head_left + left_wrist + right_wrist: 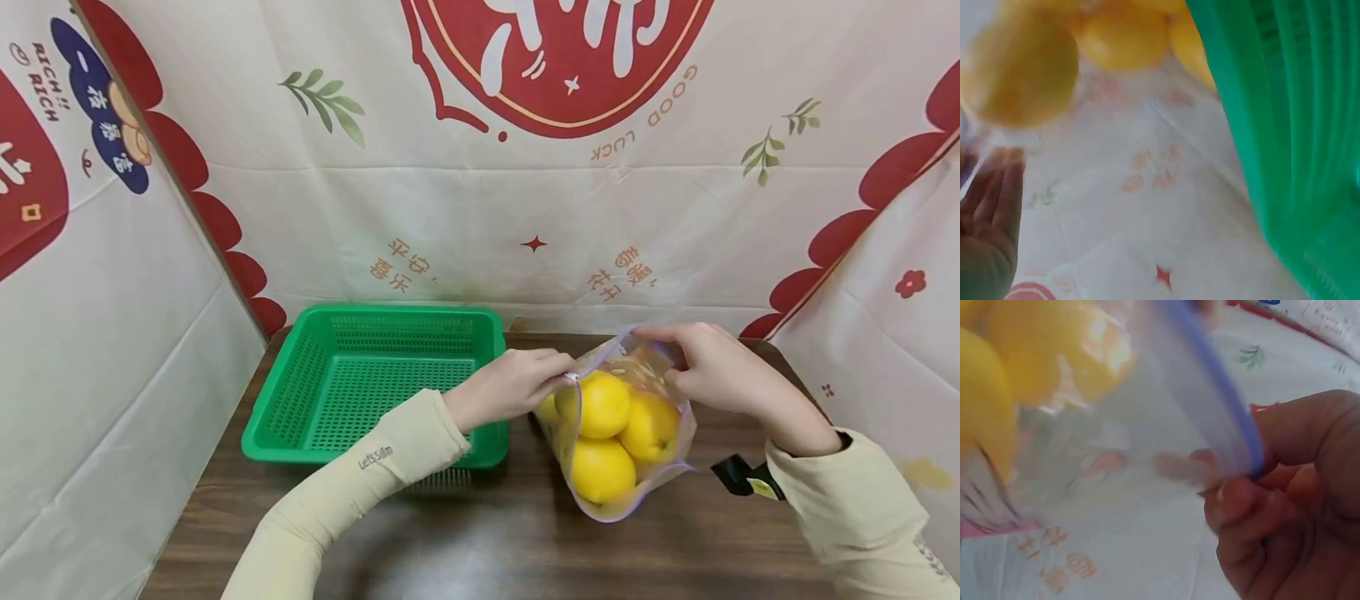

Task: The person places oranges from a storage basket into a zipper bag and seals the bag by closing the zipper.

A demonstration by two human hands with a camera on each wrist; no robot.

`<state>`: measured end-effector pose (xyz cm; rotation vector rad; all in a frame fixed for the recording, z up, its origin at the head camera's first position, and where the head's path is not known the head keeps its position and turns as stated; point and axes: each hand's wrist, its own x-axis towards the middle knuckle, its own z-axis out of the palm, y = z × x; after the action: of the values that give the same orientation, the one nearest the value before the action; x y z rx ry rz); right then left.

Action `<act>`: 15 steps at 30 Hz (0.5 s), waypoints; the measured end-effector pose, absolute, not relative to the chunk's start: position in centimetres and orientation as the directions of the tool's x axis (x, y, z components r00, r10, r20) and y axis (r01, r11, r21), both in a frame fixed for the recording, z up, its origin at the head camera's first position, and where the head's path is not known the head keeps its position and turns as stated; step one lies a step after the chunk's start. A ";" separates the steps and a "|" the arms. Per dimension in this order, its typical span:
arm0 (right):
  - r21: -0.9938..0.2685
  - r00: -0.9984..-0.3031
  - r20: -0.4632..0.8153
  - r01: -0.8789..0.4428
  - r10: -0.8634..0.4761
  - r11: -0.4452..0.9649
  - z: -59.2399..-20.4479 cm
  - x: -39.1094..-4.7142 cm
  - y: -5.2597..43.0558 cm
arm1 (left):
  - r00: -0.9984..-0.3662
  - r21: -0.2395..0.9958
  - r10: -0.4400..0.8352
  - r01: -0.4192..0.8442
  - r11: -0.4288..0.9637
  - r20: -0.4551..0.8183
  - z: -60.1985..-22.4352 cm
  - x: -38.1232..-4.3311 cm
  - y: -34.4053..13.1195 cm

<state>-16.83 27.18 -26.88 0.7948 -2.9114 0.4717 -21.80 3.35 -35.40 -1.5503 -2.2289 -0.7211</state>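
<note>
A clear zip bag point(663, 477) with a purple-blue rim stands on the table right of centre, its mouth spread wide. Several yellow lemons point(603, 472) fill it. My left hand point(516, 385) grips the bag's left rim with its fingertips. On the far right side of the mouth, my right hand point(708, 367) pinches the rim between thumb and fingers. The right wrist view shows that thumb and the curled fingers point(1254, 506) on the blue zip edge point(1225, 394). Blurred lemons point(1022, 75) appear above the left fingers in the left wrist view.
A green perforated plastic basket point(258, 433) stands left of the bag, beneath and beyond my left forearm. Near my right cuff is a black strap with a yellow-green label point(763, 488). Printed cloth point(480, 208) walls the brown table point(450, 550) at the back and sides.
</note>
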 end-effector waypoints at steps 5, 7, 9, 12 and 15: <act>-0.274 -0.776 0.188 -0.630 -0.601 0.727 -28.6 -16.6 30.2 | -0.531 0.467 0.623 0.838 0.283 0.574 -35.3 -20.2 3.1; -0.330 -0.790 0.105 -0.601 -0.605 0.728 -29.6 -15.8 31.8 | -0.609 0.570 0.574 0.774 0.277 0.548 -35.3 -20.1 3.0; -0.377 -0.812 0.043 -0.553 -0.582 0.743 -30.7 -14.8 33.3 | -0.664 0.641 0.538 0.719 0.269 0.519 -35.4 -20.3 2.9; -0.376 -0.803 0.128 -0.583 -0.582 0.720 -32.5 -14.1 34.7 | -0.712 0.690 0.502 0.669 0.274 0.491 -35.3 -20.5 2.7; -0.320 -0.735 0.321 -0.678 -0.597 0.662 -33.3 -14.3 34.8 | -0.737 0.717 0.485 0.640 0.276 0.471 -35.3 -20.5 2.4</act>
<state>-14.33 34.82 -33.30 1.0432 -2.6886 0.6325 -20.49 2.39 -35.28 -1.0590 -2.3779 -1.4561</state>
